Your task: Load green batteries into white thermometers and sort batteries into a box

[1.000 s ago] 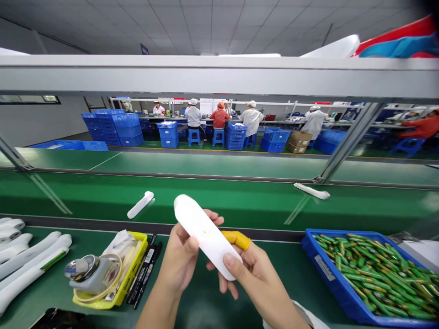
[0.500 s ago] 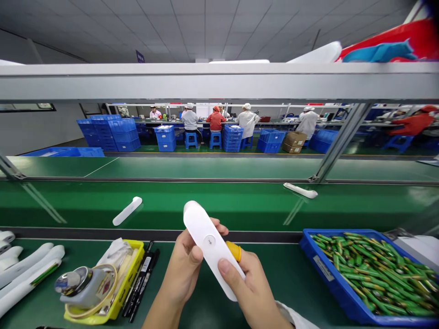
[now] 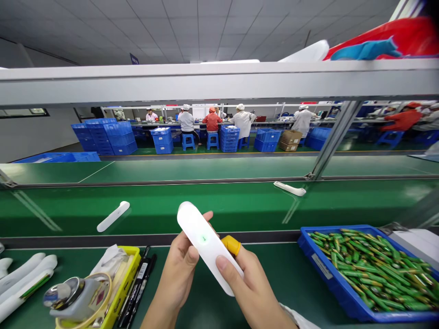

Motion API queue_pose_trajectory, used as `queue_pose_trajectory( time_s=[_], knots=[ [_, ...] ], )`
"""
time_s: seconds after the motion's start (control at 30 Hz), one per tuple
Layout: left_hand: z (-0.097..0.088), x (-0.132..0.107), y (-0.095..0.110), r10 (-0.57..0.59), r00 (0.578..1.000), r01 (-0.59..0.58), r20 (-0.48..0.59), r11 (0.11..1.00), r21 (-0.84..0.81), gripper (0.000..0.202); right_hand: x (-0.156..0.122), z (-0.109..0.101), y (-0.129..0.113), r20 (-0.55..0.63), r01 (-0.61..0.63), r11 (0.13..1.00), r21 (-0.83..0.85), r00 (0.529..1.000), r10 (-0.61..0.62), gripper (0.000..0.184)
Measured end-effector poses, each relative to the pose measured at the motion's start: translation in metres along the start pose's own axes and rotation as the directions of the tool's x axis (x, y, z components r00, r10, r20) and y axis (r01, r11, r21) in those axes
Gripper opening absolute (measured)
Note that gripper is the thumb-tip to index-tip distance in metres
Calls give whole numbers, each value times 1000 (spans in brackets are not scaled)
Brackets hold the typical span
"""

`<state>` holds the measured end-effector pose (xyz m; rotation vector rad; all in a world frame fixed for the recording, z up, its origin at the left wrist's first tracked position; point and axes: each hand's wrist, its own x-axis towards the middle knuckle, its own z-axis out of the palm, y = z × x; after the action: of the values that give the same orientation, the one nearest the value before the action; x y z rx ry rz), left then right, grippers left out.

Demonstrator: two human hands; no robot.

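First: The green table (image 3: 291, 278) lies nearest. Where is the white handset (image 3: 207, 249)?

Second: Above it, slanting between both hands. The right hand (image 3: 252, 274) grips its lower end, thumb on the face and a yellow finger cover (image 3: 231, 245) at the far edge. The left hand (image 3: 180, 265) curls round the upper part, fingers behind, thumb by the edge; how hard it presses, nobody could tell. A small green light (image 3: 204, 238) shows on the face.

First: What could go wrong there?

Second: The shell looks smooth, so a loosened right thumb might let it slip and drop. A left thumb sliding inward might cover the light.

First: And around the hands?

Second: To the left, black pens (image 3: 140, 283) lie beside a yellow tray (image 3: 132, 274) holding a bottle (image 3: 77, 297). A wide swing of the left hand could scatter the pens. To the right, a knock against the blue bin (image 3: 343, 292) might spill its heaped green parts (image 3: 373, 269).

First: Farther off?

Second: A green belt (image 3: 222, 196) bears two white pieces (image 3: 113, 216), well apart. Beyond, people (image 3: 211, 121) work near blue crates (image 3: 120, 137).
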<state>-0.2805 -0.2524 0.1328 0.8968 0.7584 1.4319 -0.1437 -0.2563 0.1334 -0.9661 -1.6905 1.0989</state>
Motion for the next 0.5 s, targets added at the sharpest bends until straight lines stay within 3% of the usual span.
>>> queue_pose_trajectory(
  time_s=[0.1,0.2,0.27,0.33,0.4,0.43,0.5],
  knots=[
    [1,0,-2,-18,999,17,43,999,29,77,1,3,-3,-39,-33,999,4,999,33,41],
    [0,1,-5,-27,1000,26,11,997,70,77,6,-10,-6,21,-9,997,-78,1000,11,40],
    [-2,2,-7,-34,999,36,-21,994,101,82,12,-38,-2,6,-20,987,-160,1000,22,43],
    [-3,3,-9,-41,999,43,-23,991,124,82,16,-85,10,-149,-109,959,-261,986,72,46],
    [-4,4,-12,-47,999,47,1,990,132,76,15,-141,30,-373,-278,883,-379,919,129,41],
    [-5,5,-14,-48,999,46,14,989,137,71,12,-169,43,-507,-404,804,-436,848,151,37],
    [-5,8,-18,-53,998,47,27,985,163,61,3,-213,70,-676,-644,553,-529,714,185,36]
  ],
)
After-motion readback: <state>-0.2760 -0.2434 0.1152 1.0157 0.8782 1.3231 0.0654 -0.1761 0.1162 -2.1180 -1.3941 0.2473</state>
